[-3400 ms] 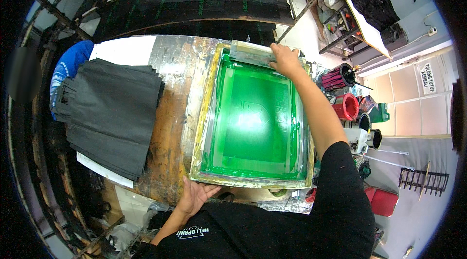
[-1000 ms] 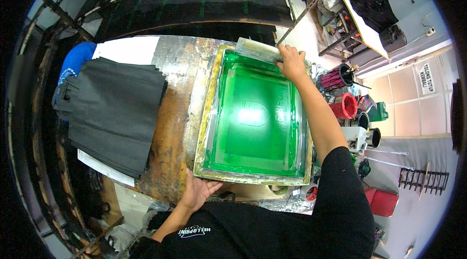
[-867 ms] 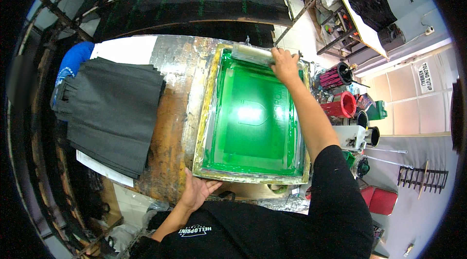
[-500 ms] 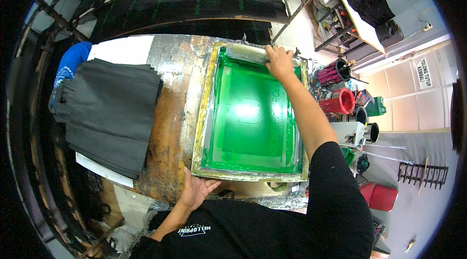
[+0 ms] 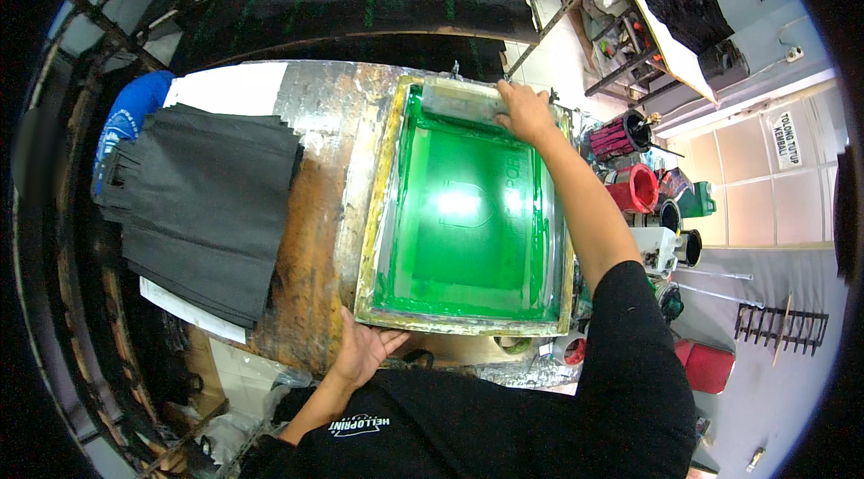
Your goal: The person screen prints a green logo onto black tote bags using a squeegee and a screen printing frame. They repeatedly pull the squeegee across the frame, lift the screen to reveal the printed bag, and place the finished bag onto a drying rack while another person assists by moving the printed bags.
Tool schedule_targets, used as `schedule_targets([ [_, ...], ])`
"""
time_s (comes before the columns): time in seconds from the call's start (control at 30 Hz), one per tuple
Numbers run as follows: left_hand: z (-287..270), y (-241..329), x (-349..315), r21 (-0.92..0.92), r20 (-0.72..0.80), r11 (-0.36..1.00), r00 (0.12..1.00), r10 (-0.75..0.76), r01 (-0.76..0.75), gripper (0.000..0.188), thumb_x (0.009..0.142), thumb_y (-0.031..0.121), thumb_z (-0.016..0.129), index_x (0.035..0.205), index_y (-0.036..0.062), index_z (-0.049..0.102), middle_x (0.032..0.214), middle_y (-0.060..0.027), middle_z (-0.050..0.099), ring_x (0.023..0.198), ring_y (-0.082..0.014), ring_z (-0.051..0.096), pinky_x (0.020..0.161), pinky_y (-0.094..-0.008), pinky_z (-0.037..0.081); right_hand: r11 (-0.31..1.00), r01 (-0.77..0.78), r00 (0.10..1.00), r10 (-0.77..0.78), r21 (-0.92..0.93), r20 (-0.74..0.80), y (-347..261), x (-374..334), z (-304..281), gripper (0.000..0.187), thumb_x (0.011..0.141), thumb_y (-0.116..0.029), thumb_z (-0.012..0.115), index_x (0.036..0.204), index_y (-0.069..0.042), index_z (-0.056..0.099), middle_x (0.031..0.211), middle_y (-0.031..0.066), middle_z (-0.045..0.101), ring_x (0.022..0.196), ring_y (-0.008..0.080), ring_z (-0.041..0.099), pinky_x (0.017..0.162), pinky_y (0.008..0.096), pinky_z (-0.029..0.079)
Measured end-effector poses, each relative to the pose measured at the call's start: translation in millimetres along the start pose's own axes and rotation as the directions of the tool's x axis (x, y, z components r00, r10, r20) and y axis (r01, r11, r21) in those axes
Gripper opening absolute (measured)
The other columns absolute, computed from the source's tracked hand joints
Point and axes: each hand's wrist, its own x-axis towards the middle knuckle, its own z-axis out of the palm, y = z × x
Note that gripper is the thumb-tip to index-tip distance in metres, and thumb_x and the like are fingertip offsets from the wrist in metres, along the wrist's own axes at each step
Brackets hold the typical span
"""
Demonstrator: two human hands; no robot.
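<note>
The right hand (image 5: 525, 112) is clasped around the right end of a pale, flat squeegee (image 5: 463, 103), which lies tilted across the far end of a framed screen (image 5: 382, 200). Down at the screen's near left corner, the left hand (image 5: 364, 350) rests loose, palm up, thumb spread away from the fingers; whether the fingertips reach beneath the frame I can't tell. Glossy green ink (image 5: 472, 249) covers most of the mesh inside the stained frame, with light glaring off its middle.

The screen sits on a paint-smeared worktop (image 5: 317, 236). To its left, well apart from it, I see a fanned stack of black sheets (image 5: 211, 209), with a blue cloth (image 5: 135, 114) by its far left corner. Right of the screen stand a red pot (image 5: 639, 188) and a green canister (image 5: 697, 200); beyond them, a dark rack (image 5: 783, 328) by the pale wall.
</note>
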Motion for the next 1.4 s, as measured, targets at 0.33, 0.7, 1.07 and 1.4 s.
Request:
schedule_targets([
  [0.33, -1, 0, 1, -0.008, 0.001, 1.0, 1.0, 0.008, -0.008, 0.11, 0.096, 0.087, 0.024, 0.167, 0.0034, 0.013, 0.166, -0.0266, 0.032, 0.15, -0.0411, 0.041, 0.125, -0.0521, 0.033, 0.998, 0.016, 0.996, -0.021, 0.058, 0.081, 8, 7, -15, 0.063, 0.082, -0.028, 0.087, 0.132, -0.013, 0.051, 0.119, 0.0101, 0.067, 0.119, 0.0342, 0.064, 0.09, 0.0621, 0.046],
  [0.7, -1, 1, -1, -0.027, 0.007, 0.999, 1.0, 0.019, -0.019, 0.106, 0.099, 0.084, 0.019, 0.167, 0.0033, 0.014, 0.164, -0.0254, 0.036, 0.148, -0.0398, 0.045, 0.123, -0.0521, 0.036, 1.0, 0.011, 1.0, -0.011, -0.002, 0.023, 0, -3, -8, 0.065, 0.081, -0.029, 0.088, 0.133, -0.014, 0.051, 0.12, 0.0094, 0.066, 0.118, 0.0318, 0.064, 0.095, 0.0616, 0.044],
  [1.07, 0, 0, -2, -0.041, -0.022, 0.999, 1.0, 0.02, -0.021, 0.109, 0.098, 0.086, 0.02, 0.166, 0.0021, 0.015, 0.164, -0.0251, 0.037, 0.149, -0.0396, 0.044, 0.124, -0.0509, 0.035, 0.999, 0.025, 0.999, -0.024, -0.023, 0.033, -13, -29, -4, 0.069, 0.079, -0.025, 0.087, 0.139, -0.015, 0.052, 0.125, 0.0093, 0.063, 0.123, 0.0322, 0.06, 0.097, 0.0617, 0.042],
  [1.4, -1, -2, 2, -0.028, 0.004, 1.0, 1.0, 0.004, -0.004, 0.115, 0.094, 0.09, 0.024, 0.167, 0.0028, 0.011, 0.168, -0.0253, 0.03, 0.151, -0.0432, 0.039, 0.124, -0.0532, 0.034, 0.996, -0.068, 0.998, 0.068, 0.061, -0.003, -7, -27, -33, 0.063, 0.082, -0.029, 0.086, 0.131, -0.008, 0.053, 0.117, 0.0147, 0.069, 0.11, 0.0359, 0.068, 0.092, 0.0504, 0.056],
])
